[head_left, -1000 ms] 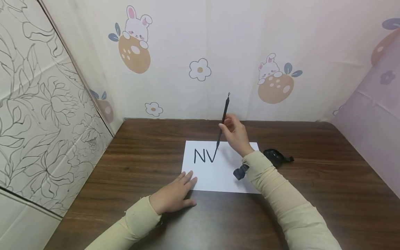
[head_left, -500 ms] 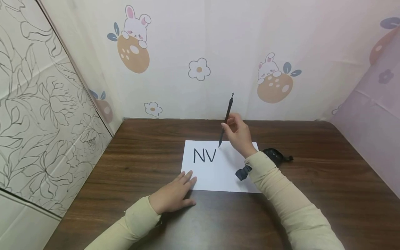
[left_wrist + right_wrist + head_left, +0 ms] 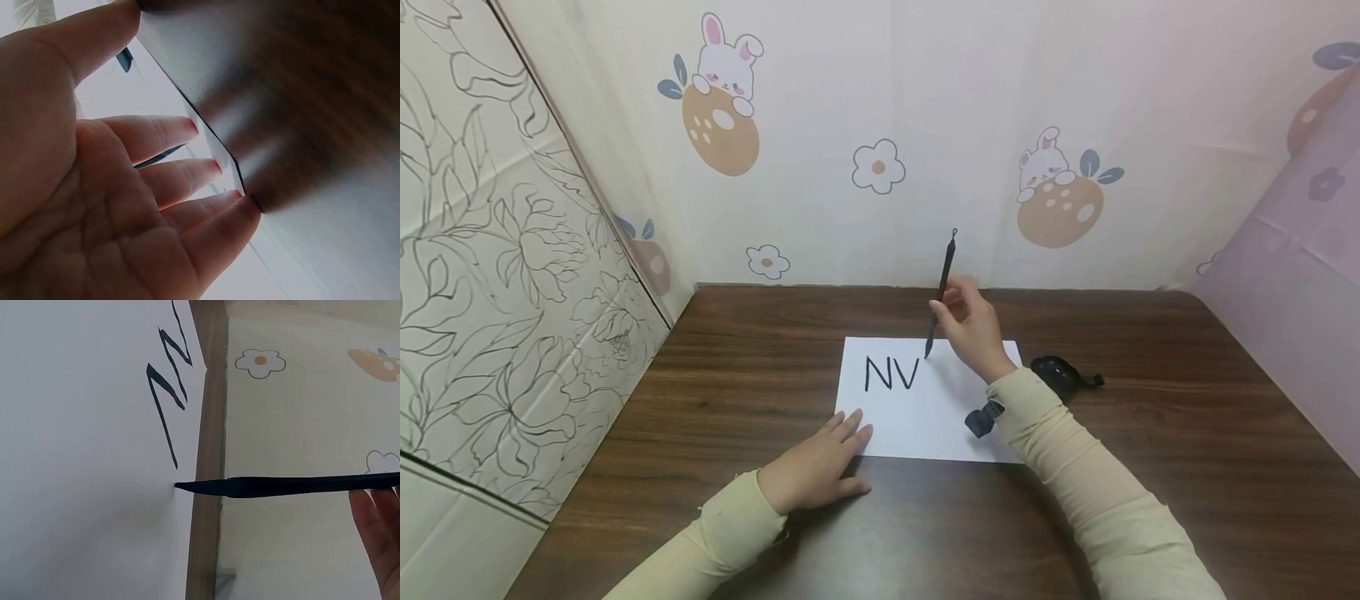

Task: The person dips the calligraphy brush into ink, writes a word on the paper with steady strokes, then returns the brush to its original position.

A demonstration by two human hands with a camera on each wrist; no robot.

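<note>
My right hand (image 3: 973, 325) pinches a black writing brush (image 3: 944, 275) by its shaft, held nearly upright with a loop at its top end. The brush's dark tip points down at the white paper (image 3: 925, 425), just right of the inked letters "NV" (image 3: 891, 373). In the right wrist view the brush (image 3: 281, 486) crosses from the fingers (image 3: 372, 531) to its pointed tip beside the last stroke. My left hand (image 3: 820, 467) lies with spread, straight fingers on the paper's lower left corner; the left wrist view shows its fingertips at the sheet's edge.
A shiny black object (image 3: 1060, 377) with a short tail stands right of the paper, partly behind the right sleeve. The brown wooden table (image 3: 737, 358) meets a patterned wall covering (image 3: 820, 100) at the back. A small dark device (image 3: 981, 418) is strapped to the right wrist.
The brush finished the right-hand stroke of the "V", rose off its top end, moved slightly right, then came a little lower toward the paper. The left hand has stayed put.
</note>
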